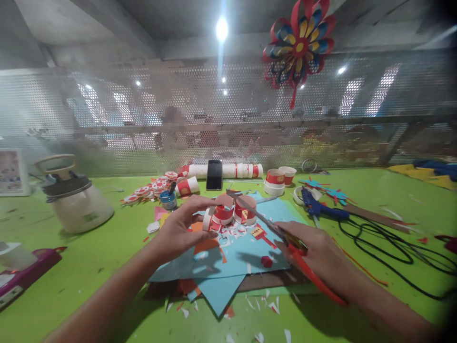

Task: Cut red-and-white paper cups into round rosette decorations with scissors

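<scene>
My left hand (183, 224) has its fingers curled round a cut, red and white paper cup (224, 214), with the thumb low on its white edge. In my right hand (317, 247) is a pair of scissors (298, 259) with red handles. Its long blades point up and left, passing over a second cut paper cup (246, 209) beside the held one. Whether the blades touch either cup I cannot tell. Under both hands lie sheets of blue paper (221, 295), strewn with red and white scraps. A small red and yellow paper piece (262, 235) lies near the scissors.
Behind stand a phone (214, 175), a row of stacked paper cups (233, 170) and further cups (274, 181). Left are a paint jar (167, 200), patterned discs (159, 186) and a jug (76, 200). A blue glue gun (323, 207) trails black cable (385, 245) at right.
</scene>
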Motion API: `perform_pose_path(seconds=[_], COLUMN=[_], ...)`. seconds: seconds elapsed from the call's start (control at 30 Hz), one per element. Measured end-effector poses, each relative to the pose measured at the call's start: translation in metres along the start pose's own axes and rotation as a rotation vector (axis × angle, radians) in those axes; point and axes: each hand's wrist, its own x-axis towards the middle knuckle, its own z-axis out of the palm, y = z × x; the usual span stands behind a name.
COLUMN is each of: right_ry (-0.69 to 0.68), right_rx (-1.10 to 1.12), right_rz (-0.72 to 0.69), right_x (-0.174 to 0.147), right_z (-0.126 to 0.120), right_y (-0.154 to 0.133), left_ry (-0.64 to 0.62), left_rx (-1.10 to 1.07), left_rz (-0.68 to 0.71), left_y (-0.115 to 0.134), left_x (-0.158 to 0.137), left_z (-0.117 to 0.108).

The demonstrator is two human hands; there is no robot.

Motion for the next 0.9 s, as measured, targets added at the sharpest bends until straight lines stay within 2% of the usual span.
perform_pose_path(seconds=[0.13,0.2,0.27,0.37,0.57,0.7,0.9], right_ry=[0.167,0.159,0.117,0.046,-0.052,-0.113,-0.184], right_rx=[-0.13,-0.201,-0.231,-0.257,-0.347,-0.451,-0.588], right_rz=[0.23,0.346,0.392,0.41,0.423,0.435,0.417], right_x=[0.012,0.018,0.023,0.027,0.026,0.024,0.02], right_z=[-0.001,-0.002,-0.002,-0.001,0.005,0.008,0.009], right_y=[0.015,0.024,0.033,0.041,0.043,0.046,0.04], left_ry=[-0.007,-0.004,0.006,0.045,0.052,0.129,0.025], left_rx=[-0.19,-0.243,-0.276,-0.359,-0.775,-0.845,-0.899], left_rz=[-0.06,-0.115,-0.18,-0.272,-0.412,-0.498,-0.503], left_y=[0.002,0.005,0.009,0.011,0.007,0.011,0.021], left_x=[0.001,0.001,0.0,-0.002,-0.006,-0.005,-0.005], left_z=[0.005,0.007,0.01,0.013,0.019,0.023,0.033])
